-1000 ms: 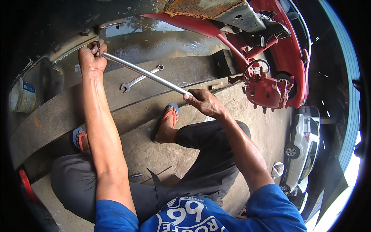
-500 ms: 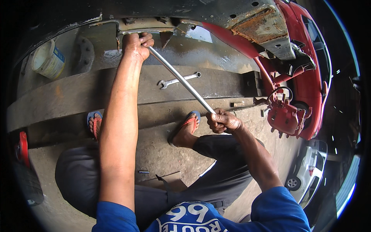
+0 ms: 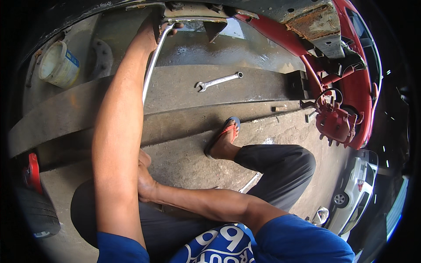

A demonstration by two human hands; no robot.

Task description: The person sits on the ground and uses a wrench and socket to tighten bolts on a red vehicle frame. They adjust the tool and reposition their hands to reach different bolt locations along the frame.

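My left hand (image 3: 153, 33) reaches up under the edge of a dark metal vehicle frame (image 3: 195, 19), partly hidden by a bracket. Its fingers curl round the upper end of a long steel bar (image 3: 151, 72), whose top looks bent where it meets the bracket. The bar slopes down and passes behind my left forearm. Low down, beneath that forearm, my right hand (image 3: 147, 175) is closed at about where the bar's line leads; its fingers and the bar's lower end are largely hidden. A combination wrench (image 3: 219, 81) lies on the broad beam (image 3: 180, 94) below the frame.
A dirty white bucket (image 3: 59, 65) stands at the far left. Red painted metal parts (image 3: 335, 122) and a red car (image 3: 351, 74) are on the right, with a white car (image 3: 355, 188) behind. A tyre (image 3: 37, 215) is at the lower left. Another wrench (image 3: 251, 182) lies by my leg.
The bar has swung from slanting right to pointing down and slightly left. My right hand has moved left and down, under my left forearm. My view has also shifted a little.
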